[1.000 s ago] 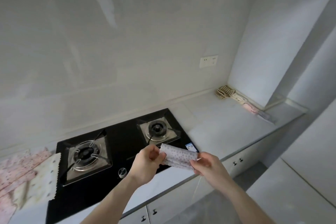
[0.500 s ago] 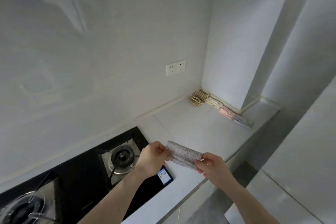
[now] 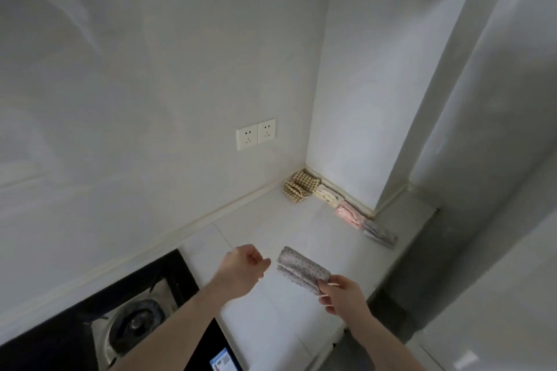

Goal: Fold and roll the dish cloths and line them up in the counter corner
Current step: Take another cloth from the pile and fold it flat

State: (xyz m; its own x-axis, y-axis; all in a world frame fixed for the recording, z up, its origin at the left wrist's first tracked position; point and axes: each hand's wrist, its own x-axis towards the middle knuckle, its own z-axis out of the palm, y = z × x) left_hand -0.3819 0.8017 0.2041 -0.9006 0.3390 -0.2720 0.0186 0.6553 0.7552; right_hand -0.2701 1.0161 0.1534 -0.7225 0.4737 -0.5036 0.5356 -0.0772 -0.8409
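My right hand pinches one end of a rolled grey dotted dish cloth and holds it above the white counter. My left hand hovers just left of the roll with its fingers curled, holding nothing and not touching the cloth. In the counter corner a row of rolled cloths lies along the right wall: two tan checked rolls, a cream one, a pink one and a grey patterned one.
A black gas hob with a burner fills the lower left. A double wall socket sits on the back wall. A grey column bounds the counter on the right. The counter's front edge runs at lower right.
The view has swung right toward the corner. My left hand has let go of the rolled cloth and drawn back; my right hand alone holds the roll now.
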